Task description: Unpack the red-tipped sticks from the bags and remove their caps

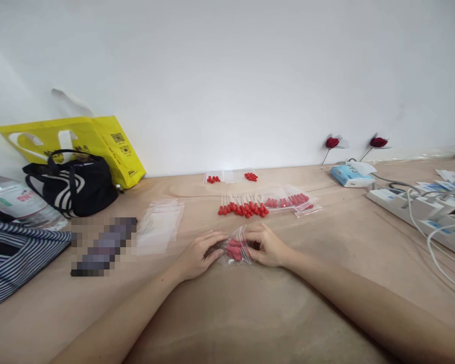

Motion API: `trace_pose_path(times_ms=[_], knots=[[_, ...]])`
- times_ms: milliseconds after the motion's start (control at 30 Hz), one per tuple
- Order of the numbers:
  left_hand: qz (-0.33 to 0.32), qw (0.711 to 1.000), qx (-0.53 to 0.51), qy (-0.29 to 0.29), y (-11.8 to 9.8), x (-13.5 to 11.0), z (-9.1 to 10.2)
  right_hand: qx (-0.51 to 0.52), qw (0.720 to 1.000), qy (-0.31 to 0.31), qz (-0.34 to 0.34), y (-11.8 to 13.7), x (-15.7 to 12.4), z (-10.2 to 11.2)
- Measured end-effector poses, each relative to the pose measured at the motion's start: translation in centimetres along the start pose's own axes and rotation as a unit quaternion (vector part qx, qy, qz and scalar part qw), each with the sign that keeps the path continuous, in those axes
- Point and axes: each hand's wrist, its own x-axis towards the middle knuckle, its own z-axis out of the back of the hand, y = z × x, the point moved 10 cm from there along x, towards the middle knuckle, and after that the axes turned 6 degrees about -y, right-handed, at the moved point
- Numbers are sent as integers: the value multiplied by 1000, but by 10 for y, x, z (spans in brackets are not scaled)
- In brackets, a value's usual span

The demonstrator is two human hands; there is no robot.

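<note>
Between my hands is a clear zip bag with several red-tipped pieces inside, close to the table top. My left hand grips the bag's left end between thumb and fingers. At the other end, beside the red-lined zip strip, my right hand has its fingers closed on the plastic. Just beyond lies a row of loose red-tipped white sticks. Filled clear bags overlap to the right of that row. A stack of flat clear bags rests to the left.
More bagged red pieces lie near the wall. At left are a yellow bag, a black bag, striped cloth and a pixelated object. On the right are a tissue pack, a power strip with cables, and two artificial roses.
</note>
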Motion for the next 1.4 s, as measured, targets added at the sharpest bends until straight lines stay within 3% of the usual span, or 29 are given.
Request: trace_pose_path(times_ms=[300,600,833,1133,1300,1400], knots=[[11,1000,10,13,4,-2,1,141,980,46,-134,-41,-25,20],[16,999,14,29,8,-4,0,96,992,29,-72,-44,-27,23],[30,999,13,42,12,-6,-1,145,980,-8,-135,-53,-33,21],[53,997,6,48,17,-8,0,160,974,-25,-159,-60,-39,29],[65,996,-12,56,19,-9,2,171,954,-15,-246,-84,-59,45],[77,995,-30,55,24,-8,3,213,921,-13,-325,-107,-78,58]])
